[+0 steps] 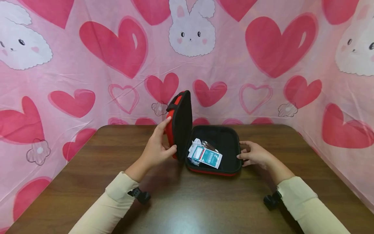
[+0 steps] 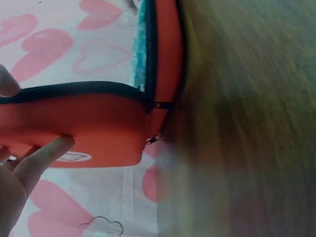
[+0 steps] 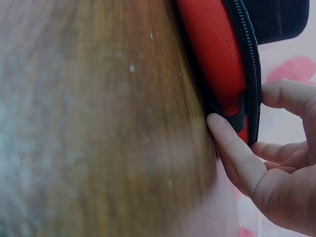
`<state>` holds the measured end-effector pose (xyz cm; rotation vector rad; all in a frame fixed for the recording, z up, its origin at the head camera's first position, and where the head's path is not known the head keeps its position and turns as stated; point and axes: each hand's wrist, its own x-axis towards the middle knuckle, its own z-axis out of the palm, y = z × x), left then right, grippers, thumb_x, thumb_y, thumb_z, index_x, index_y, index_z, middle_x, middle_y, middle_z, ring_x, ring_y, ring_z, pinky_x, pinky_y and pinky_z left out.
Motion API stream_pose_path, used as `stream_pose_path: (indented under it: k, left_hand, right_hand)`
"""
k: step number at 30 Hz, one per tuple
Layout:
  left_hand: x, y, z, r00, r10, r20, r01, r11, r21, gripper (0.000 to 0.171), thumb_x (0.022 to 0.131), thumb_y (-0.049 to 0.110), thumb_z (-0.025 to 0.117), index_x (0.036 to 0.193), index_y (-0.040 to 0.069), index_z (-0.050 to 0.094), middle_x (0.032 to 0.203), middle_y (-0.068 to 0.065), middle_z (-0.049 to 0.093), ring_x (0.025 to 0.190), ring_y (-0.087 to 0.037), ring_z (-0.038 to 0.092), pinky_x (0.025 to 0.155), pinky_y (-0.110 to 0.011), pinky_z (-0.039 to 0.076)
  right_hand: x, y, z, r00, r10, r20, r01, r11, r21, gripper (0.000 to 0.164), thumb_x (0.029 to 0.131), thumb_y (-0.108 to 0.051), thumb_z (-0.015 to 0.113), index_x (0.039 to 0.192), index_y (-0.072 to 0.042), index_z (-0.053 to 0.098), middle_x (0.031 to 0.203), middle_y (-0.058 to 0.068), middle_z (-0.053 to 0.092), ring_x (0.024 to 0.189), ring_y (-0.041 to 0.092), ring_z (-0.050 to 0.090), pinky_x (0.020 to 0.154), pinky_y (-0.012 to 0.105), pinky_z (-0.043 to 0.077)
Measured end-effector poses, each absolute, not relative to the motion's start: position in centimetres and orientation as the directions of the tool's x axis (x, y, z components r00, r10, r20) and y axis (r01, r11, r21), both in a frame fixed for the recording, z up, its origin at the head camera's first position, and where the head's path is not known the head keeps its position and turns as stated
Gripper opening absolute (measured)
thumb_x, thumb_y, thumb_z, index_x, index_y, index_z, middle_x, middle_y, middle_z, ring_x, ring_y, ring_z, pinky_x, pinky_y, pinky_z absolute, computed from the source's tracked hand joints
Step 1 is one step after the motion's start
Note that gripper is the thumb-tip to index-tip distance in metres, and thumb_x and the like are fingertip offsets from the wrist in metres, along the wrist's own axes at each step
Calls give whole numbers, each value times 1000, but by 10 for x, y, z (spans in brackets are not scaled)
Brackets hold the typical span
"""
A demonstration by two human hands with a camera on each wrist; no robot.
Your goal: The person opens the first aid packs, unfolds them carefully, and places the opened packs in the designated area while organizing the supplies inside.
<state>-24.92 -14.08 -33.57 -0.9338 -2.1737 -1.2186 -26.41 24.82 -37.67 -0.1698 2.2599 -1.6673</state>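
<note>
Pink heart-print backdrop (image 1: 114,45) is filling the upper frame; mid-frame, left hand (image 1: 156,146) is gripping one red zippered case (image 1: 225,138) by its lid (image 1: 182,126), right hand (image 1: 258,154) pinching its rim (image 3: 252,59).

Red case (image 1: 226,139) on seemingly wooden table (image 1: 204,201).

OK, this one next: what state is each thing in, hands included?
Red case: open
Lid: raised, near upright
Base: flat on the table
Zipper: undone
Packets: loose in the base, overlapping; whether sealed, can't tell
Left hand: holding the lid
Right hand: gripping the base's side
</note>
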Motion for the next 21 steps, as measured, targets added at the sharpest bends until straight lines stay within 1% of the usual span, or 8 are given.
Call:
stream_pose_path:
  k: [4, 7, 10, 11, 12, 15, 18, 21]
  left_hand:
    - [-244, -144, -328, -703, 230, 672, 708, 304, 637, 77, 79, -3, 76, 141, 10, 32, 136, -15, 48, 114, -31, 56, 60, -30, 58]
    - [-232, -144, -314, -750, 138, 647, 657, 271, 704, 56, 84, -2, 72, 128, 0, 37, 130, -20, 50, 113, -31, 57, 78, -24, 55]
    - [-226, -148, -303, -791, 63, 608, 605, 229, 763, 38, 89, -2, 66, 116, -6, 41, 116, -21, 55, 102, -24, 60, 85, -19, 51]
    - [-227, -151, -302, -803, 43, 594, 589, 212, 780, 35, 90, -2, 65, 114, -6, 41, 112, -21, 57, 98, -20, 60, 85, -19, 50]
    - [-229, -155, -303, -821, 28, 570, 565, 178, 806, 33, 90, -2, 65, 114, -4, 42, 109, -19, 58, 93, -17, 61, 81, -19, 51]
    - [-238, -167, -309, -882, 12, 471, 470, 90, 878, 40, 90, -4, 63, 121, 1, 38, 112, -14, 57, 89, -13, 62, 70, -23, 55]
    - [-242, -179, -314, -932, 45, 360, 359, -13, 933, 58, 89, -6, 59, 136, 10, 30, 123, -14, 48, 96, -19, 61, 66, -35, 58]
    - [-243, -190, -319, -953, 119, 277, 266, -105, 958, 71, 88, -9, 54, 148, 17, 26, 128, -16, 41, 104, -26, 57, 68, -46, 59]
  right_hand:
    - [-262, 247, -375, -942, -278, -186, 97, 306, -947, 82, 88, 2, 66, 148, 11, 13, 114, 30, 50, 81, 21, 61, 73, 47, 58]
    - [-262, 247, -375, -945, -267, -187, 107, 288, -952, 82, 87, 3, 66, 149, 11, 13, 116, 31, 49, 81, 21, 62, 74, 48, 58]
    - [-263, 247, -375, -947, -262, -184, 113, 263, -958, 81, 87, 4, 66, 149, 10, 13, 116, 31, 49, 81, 21, 62, 73, 48, 58]
    - [-263, 246, -375, -948, -259, -183, 116, 254, -960, 81, 87, 5, 65, 149, 10, 13, 115, 30, 49, 81, 22, 62, 73, 48, 58]
    - [-262, 246, -375, -949, -256, -182, 118, 248, -962, 81, 87, 5, 65, 149, 10, 13, 114, 30, 49, 81, 22, 61, 73, 48, 58]
    - [-261, 246, -375, -953, -246, -179, 121, 234, -965, 79, 87, 6, 62, 149, 10, 13, 112, 28, 50, 81, 22, 61, 73, 48, 58]
    - [-259, 247, -374, -956, -235, -176, 123, 227, -966, 77, 87, 6, 58, 149, 10, 12, 111, 26, 50, 83, 20, 61, 74, 46, 58]
    - [-256, 250, -374, -960, -220, -173, 120, 234, -965, 75, 88, 6, 55, 149, 9, 12, 112, 26, 51, 85, 20, 60, 74, 43, 57]
